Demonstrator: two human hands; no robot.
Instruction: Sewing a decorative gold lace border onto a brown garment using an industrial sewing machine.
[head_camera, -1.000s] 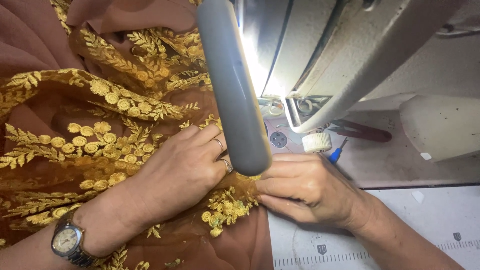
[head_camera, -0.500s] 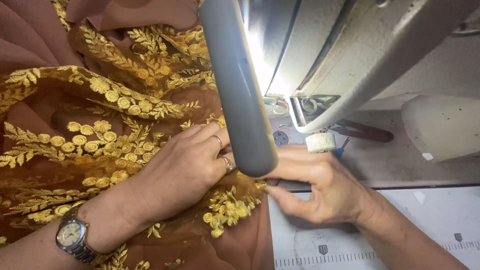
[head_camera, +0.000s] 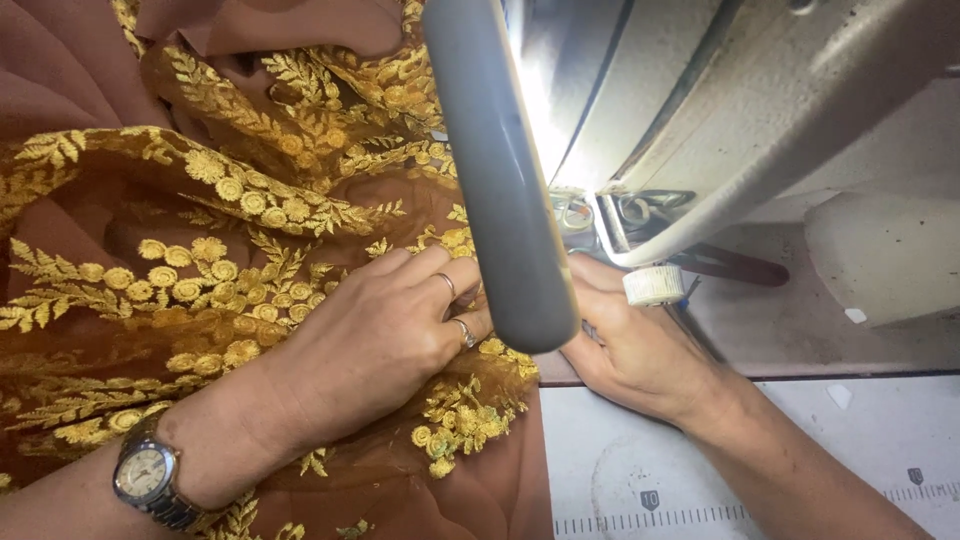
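Fabric (head_camera: 150, 300), brown with gold embroidery, is lying on the bench (head_camera: 760, 470) beside the sewing machine (head_camera: 720, 110). Left hand (head_camera: 385, 335) is pressing flat, fingers spread; right hand (head_camera: 640, 345) is pinching its edge. Feeding evenly and keeping fingertips off the needle would serve best.

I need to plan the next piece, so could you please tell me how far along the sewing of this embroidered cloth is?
Done: cannot be judged, no finished seam shows. In hand: the left hand presses the brown fabric with gold floral embroidery flat, and the right hand guides its edge under the grey-white sewing machine head. Left: most of the cloth lies bunched to the left.
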